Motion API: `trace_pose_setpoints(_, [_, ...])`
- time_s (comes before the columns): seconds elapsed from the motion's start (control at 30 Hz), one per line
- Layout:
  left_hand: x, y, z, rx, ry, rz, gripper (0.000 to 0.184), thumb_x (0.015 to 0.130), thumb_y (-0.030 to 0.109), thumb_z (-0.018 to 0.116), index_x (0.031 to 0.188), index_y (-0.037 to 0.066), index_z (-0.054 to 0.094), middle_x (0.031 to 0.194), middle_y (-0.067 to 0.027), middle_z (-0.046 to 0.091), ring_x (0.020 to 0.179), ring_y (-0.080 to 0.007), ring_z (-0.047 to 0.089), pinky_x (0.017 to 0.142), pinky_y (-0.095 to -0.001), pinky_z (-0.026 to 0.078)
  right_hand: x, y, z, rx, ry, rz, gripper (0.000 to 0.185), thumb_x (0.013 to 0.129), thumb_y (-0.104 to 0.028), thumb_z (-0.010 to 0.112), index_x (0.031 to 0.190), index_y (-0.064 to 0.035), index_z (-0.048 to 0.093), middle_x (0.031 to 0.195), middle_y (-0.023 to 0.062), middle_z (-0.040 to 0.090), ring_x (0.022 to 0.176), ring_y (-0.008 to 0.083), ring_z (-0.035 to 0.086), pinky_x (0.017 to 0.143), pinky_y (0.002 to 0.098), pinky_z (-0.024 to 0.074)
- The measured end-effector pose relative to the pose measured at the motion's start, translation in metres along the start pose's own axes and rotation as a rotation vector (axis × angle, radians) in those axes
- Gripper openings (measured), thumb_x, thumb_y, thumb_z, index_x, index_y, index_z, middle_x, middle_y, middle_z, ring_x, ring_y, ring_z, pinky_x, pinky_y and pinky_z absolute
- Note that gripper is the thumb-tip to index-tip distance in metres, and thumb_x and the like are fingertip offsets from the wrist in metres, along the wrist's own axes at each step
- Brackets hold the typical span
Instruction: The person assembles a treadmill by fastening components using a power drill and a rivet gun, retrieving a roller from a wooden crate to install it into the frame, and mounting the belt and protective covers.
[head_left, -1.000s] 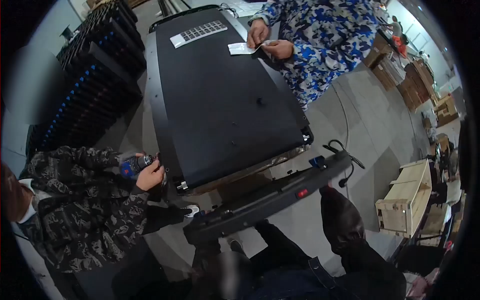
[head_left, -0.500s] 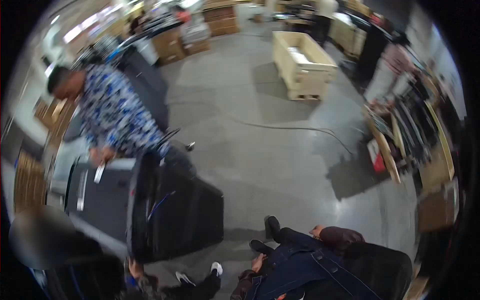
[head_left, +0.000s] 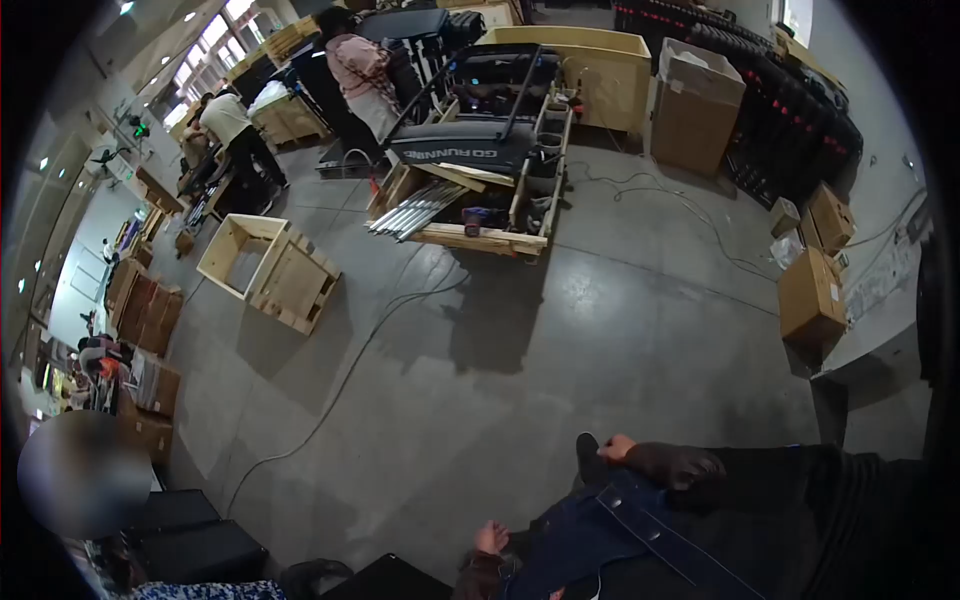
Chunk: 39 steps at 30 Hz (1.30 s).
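Note:
My left hand [head_left: 491,537] hangs low beside the dark blue apron [head_left: 640,525], its fingers curled in and nothing visible in it. On the other side, my right hand [head_left: 617,448] is loosely closed just above my dark shoe [head_left: 590,462], also without any object showing. Neither hand touches anything apart from perhaps my own clothes. Grey floor lies in front of both.
A cable [head_left: 345,385] crosses the floor. An open wooden crate [head_left: 290,280] stands ahead left. Farther off are a wooden frame [head_left: 480,238] holding metal tubes, a large cardboard box [head_left: 697,115] and small cartons [head_left: 812,300] at right. A patterned sleeve shows bottom left.
The view has swung right, away from the black machine and co-workers. My hands, at the long black part one second ago, are now away from it and lowered.

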<state>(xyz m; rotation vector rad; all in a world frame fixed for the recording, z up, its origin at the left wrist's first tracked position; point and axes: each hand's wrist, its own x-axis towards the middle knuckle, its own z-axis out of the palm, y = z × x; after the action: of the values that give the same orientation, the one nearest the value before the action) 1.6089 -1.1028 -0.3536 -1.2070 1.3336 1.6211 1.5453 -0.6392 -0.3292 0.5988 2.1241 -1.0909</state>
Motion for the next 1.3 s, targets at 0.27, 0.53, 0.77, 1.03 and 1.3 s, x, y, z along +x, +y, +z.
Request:
trace_pose_setpoints(0.27, [-0.008, 0.187, 0.312, 0.342, -0.287, 0.148, 0.048, 0.102, 0.04, 0.055, 0.129, 0.001, 0.058, 0.117, -0.0111, 0.068, 0.102, -0.0204, 0.067, 0.086, -0.0336, 0.055, 0.043, 0.042, -0.213, 0.766, 0.219, 0.248, 0.025, 0.098, -0.019, 0.063, 0.099, 0.0063, 0.062, 0.082, 0.016, 0.069, 0.059, 0.0206, 0.063, 0.051, 0.0352, 0.05])
trace_pose_setpoints(0.53, [0.088, 0.296, 0.463, 0.388, -0.283, 0.121, 0.044, 0.1, 0.036, 0.058, 0.123, -0.001, 0.062, 0.107, -0.0129, 0.07, 0.088, -0.0215, 0.07, 0.076, -0.0336, 0.058, 0.135, 0.02, -0.319, 0.882, 0.103, 0.378, 0.033, 0.098, -0.021, 0.064, 0.114, 0.0075, 0.056, 0.092, 0.0203, 0.069, 0.066, 0.0257, 0.068, 0.05, 0.0359, 0.0519])
trace_pose_setpoints(0.77, [0.134, 0.449, 0.645, 0.277, -0.257, 0.107, 0.042, 0.101, 0.036, 0.055, 0.126, 0.003, 0.061, 0.108, -0.0106, 0.07, 0.093, -0.0219, 0.069, 0.079, -0.0354, 0.057, 0.243, -0.009, -0.508, 0.83, 0.135, 0.441, 0.031, 0.098, -0.018, 0.064, 0.114, 0.0075, 0.056, 0.091, 0.0203, 0.068, 0.064, 0.0251, 0.066, 0.049, 0.0356, 0.0491])
trace_pose_setpoints(1.03, [0.115, 0.588, 0.801, 0.201, -0.327, 0.141, 0.043, 0.1, 0.038, 0.058, 0.125, 0.004, 0.058, 0.115, -0.0112, 0.068, 0.103, -0.0225, 0.068, 0.087, -0.0352, 0.056, 0.488, -0.149, -0.679, 0.312, 0.24, -0.227, 0.025, 0.092, -0.022, 0.067, 0.097, 0.0029, 0.068, 0.079, 0.0101, 0.07, 0.065, 0.0166, 0.063, 0.058, 0.0333, 0.0517])
trace_pose_setpoints(1.3, [0.142, 0.671, 0.914, -0.094, -0.136, 0.256, 0.043, 0.101, 0.034, 0.057, 0.131, 0.003, 0.056, 0.12, -0.0116, 0.067, 0.104, -0.0223, 0.066, 0.091, -0.0357, 0.054, 0.631, -0.434, -0.784, -0.417, 0.267, -0.823, 0.066, 0.084, -0.015, 0.071, 0.144, -0.0119, 0.042, 0.128, 0.0228, 0.059, 0.095, 0.0413, 0.067, 0.08, 0.0484, 0.0536])
